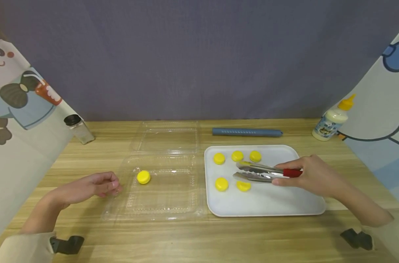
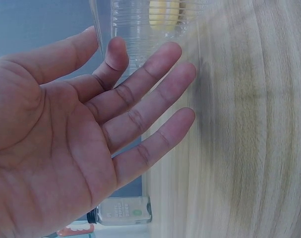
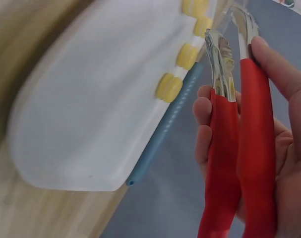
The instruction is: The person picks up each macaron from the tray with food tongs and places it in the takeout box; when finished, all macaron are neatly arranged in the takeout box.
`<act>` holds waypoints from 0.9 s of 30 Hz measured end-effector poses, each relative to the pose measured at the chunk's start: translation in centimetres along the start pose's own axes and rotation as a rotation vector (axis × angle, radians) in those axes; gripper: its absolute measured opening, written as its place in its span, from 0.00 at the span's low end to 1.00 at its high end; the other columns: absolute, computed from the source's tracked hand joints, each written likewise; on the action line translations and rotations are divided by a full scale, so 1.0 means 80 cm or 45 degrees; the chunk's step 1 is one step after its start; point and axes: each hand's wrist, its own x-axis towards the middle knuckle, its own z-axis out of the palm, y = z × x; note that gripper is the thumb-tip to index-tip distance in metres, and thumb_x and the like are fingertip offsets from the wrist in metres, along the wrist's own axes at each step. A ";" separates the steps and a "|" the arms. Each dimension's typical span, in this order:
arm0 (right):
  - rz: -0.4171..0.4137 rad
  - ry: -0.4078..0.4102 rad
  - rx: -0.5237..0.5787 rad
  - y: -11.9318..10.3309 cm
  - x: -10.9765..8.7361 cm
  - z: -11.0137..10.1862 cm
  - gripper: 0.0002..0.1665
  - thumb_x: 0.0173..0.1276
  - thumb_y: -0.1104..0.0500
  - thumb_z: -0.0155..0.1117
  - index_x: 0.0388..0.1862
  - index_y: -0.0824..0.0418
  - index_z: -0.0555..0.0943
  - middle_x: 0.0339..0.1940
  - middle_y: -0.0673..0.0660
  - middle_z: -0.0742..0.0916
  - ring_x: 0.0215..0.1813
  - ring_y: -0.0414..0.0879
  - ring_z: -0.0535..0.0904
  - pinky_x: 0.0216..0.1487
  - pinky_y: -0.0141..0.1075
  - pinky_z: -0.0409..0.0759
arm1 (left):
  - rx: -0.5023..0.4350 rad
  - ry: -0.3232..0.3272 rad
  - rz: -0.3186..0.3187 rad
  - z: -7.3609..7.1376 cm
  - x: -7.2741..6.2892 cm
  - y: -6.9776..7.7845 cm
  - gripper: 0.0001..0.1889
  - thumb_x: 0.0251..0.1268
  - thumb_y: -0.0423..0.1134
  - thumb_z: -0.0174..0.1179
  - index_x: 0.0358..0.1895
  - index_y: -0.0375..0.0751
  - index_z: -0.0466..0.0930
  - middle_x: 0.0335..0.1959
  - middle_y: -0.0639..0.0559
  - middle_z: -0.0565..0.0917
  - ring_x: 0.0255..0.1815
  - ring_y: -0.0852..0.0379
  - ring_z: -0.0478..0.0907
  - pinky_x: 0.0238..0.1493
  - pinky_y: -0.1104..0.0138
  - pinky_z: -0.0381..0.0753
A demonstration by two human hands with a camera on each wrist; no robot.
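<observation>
My right hand [image 1: 312, 177] grips red-handled metal tongs [image 3: 257, 148]. The tongs' tips stand apart above a white tray [image 1: 275, 208], partly covering a yellow macaron [image 1: 243, 186] in the front row; nothing shows clamped between them. Several more yellow macarons [image 1: 221, 184] lie in two rows on the tray. One macaron [image 1: 143, 177] sits in the left part of a clear plastic container [image 1: 166, 215] with its lid laid back. At the container's left rim, my left hand [image 1: 87, 188] pinches with thumb and index fingertip; its other fingers extend loosely in the left wrist view.
A blue-grey ridged stick [image 1: 247, 132] lies behind the tray. A glue-like bottle with a yellow nozzle [image 1: 331, 122] stands at the back right. At the back left is a small clear jar with a black cap [image 1: 82, 132]. A dark curtain [image 1: 199, 62] closes off the rear.
</observation>
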 end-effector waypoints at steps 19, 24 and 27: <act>0.054 0.043 0.017 0.015 -0.023 0.024 0.30 0.59 0.39 0.77 0.54 0.55 0.89 0.13 0.41 0.64 0.21 0.37 0.59 0.21 0.31 0.60 | 0.008 -0.013 0.007 -0.001 0.003 -0.001 0.14 0.85 0.39 0.41 0.52 0.31 0.72 0.50 0.42 0.78 0.52 0.54 0.77 0.50 0.57 0.79; 0.052 0.080 -0.003 0.015 -0.024 0.030 0.29 0.58 0.39 0.78 0.52 0.54 0.90 0.13 0.41 0.64 0.22 0.37 0.60 0.21 0.31 0.61 | 0.000 -0.017 0.009 -0.003 0.004 -0.004 0.13 0.85 0.39 0.42 0.51 0.32 0.72 0.52 0.40 0.79 0.53 0.54 0.78 0.50 0.60 0.80; 0.061 0.090 0.004 0.015 -0.024 0.034 0.30 0.57 0.38 0.78 0.51 0.55 0.90 0.12 0.41 0.64 0.22 0.37 0.61 0.21 0.31 0.62 | -0.004 -0.022 0.020 -0.003 0.004 -0.005 0.13 0.85 0.39 0.42 0.51 0.31 0.72 0.52 0.40 0.78 0.53 0.54 0.78 0.50 0.61 0.80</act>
